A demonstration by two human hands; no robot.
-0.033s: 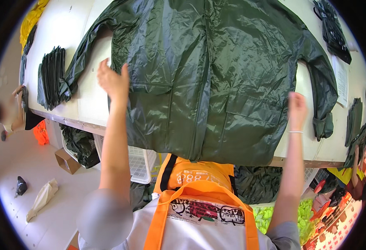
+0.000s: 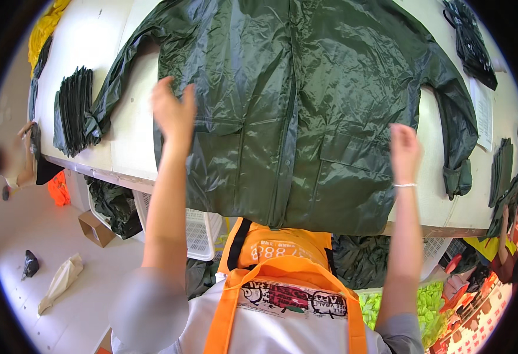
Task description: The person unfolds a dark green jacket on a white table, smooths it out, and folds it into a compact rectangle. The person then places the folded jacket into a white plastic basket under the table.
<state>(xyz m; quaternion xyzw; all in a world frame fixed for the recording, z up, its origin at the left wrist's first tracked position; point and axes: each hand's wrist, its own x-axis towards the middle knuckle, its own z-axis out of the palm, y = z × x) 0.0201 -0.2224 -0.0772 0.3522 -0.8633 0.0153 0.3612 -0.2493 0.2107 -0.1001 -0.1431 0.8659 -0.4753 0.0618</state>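
A dark green, shiny raincoat-like jacket [image 2: 259, 118] lies spread front up on a white table, sleeves out to both sides and hem at the near edge. Over its left side, beside the left pocket flap, my left hand [image 2: 174, 115] is open, thumb apart from the fingers, holding nothing. My right hand [image 2: 405, 150], with a white band at the wrist, is over the jacket's right edge by the right pocket. Its fingers bend loosely and nothing shows in them. Whether either hand touches the fabric is hard to tell.
A stack of folded dark green pieces [image 2: 75, 111] stands by the left cuff. Black packets [image 2: 470, 44] lie far right, near a paper sheet [image 2: 483, 118]. White baskets [image 2: 203, 233] are under the table. A cardboard box [image 2: 95, 229] sits on the floor. Another person [image 2: 26, 153] is at left.
Both hands have moved inward over the jacket, the left one to the right and the right one to the left. The jacket has hardly moved.
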